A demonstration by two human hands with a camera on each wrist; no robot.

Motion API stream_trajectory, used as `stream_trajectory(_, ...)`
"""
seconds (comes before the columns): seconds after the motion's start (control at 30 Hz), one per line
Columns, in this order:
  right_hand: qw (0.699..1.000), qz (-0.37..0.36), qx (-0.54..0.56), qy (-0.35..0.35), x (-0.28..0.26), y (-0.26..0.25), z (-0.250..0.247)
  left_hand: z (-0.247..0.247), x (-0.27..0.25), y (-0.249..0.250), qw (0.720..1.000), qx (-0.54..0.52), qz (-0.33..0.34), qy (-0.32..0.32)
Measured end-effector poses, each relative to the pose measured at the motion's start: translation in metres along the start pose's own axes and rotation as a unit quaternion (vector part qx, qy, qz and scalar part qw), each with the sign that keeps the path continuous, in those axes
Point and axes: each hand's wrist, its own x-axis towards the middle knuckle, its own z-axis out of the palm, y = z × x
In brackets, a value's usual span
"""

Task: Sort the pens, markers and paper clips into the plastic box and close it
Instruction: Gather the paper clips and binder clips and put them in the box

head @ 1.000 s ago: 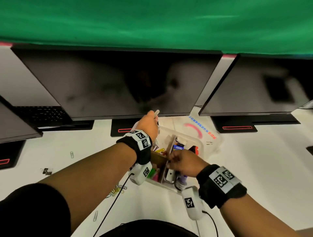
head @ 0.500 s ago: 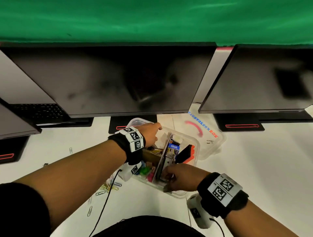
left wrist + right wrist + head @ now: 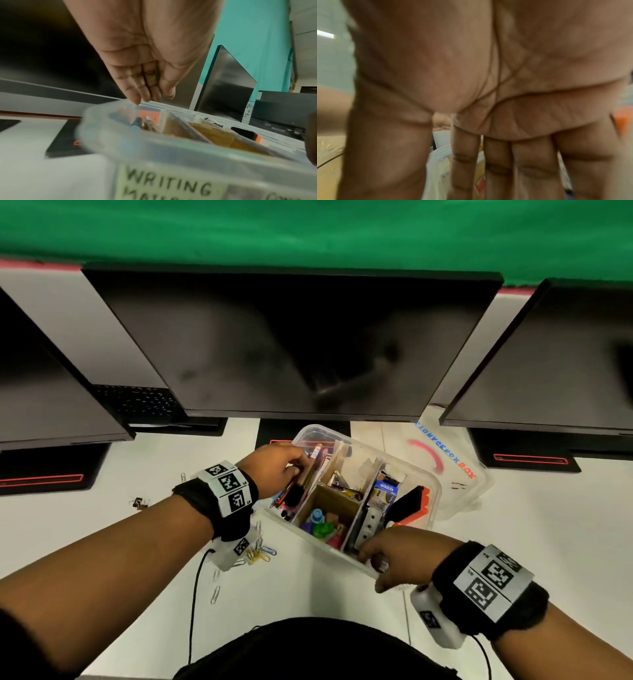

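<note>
Fingers (image 3: 137,86) of left hand (image 3: 274,470) straight, clasping nothing, resting on pens (image 3: 296,493) in plastic box (image 3: 298,530), 10 o'clock slot | right hand (image 3: 400,556) grips 5 o'clock rim, I reckon steadying | paper clips (image 3: 262,553) loose, 8 o'clock | lid (image 3: 455,481) off, 2 o'clock

head cam: bright even light, barely any shadows, wide-angle bends the monitors (image 3: 291,344) at the edges, faint glare on them | left wrist: plastic box (image 3: 154,148) up close is blurry | right wrist: right hand (image 3: 488,81) fills it, dimmer, smeary
</note>
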Motion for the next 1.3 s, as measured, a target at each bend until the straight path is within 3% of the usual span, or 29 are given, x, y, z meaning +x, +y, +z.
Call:
stream_trajectory(0.13, 0.994, -0.01, 0.039, 0.103, 0.012, -0.026, -0.018, -0.008, -0.017, -0.03, 0.998, -0.01, -0.014, 0.054)
stream_trajectory(0.27, 0.982, -0.03, 0.077, 0.172, 0.034, -0.067, -0.031, -0.014, -0.038, -0.076, 0.997, 0.009, -0.048, 0.053)
stream_trajectory(0.47, 0.985, -0.075, 0.058, 0.143, 0.096, -0.134, -0.014, -0.014, -0.078, -0.167, 0.991, 0.032, -0.122, -0.044)
stream_trajectory(0.63, 0.994, -0.036, 0.049, 0.094, 0.15, -0.166, 0.008, -0.009, -0.101, -0.224, 0.981, 0.047, -0.158, -0.107)
stream_trajectory(0.77, 0.997, 0.008, 0.03, 0.075, 0.186, -0.172, 0.03, -0.007, -0.112, -0.253, 0.981, 0.039, -0.149, -0.114)
stream_trajectory(0.97, 0.987, 0.048, 0.036, 0.147, 0.223, -0.188, 0.046, -0.004, -0.115, -0.274, 0.986, 0.021, -0.109, -0.126)
stream_trajectory(1.2, 0.981, 0.076, 0.055, 0.171, 0.233, -0.198, 0.065, 0.007, -0.101, -0.253, 0.99, 0.031, -0.032, -0.13)
stream_trajectory(1.3, 0.965, 0.092, 0.123, 0.211, 0.228, -0.194, 0.063, 0.016, -0.096, -0.24, 0.987, 0.032, -0.004, -0.154)
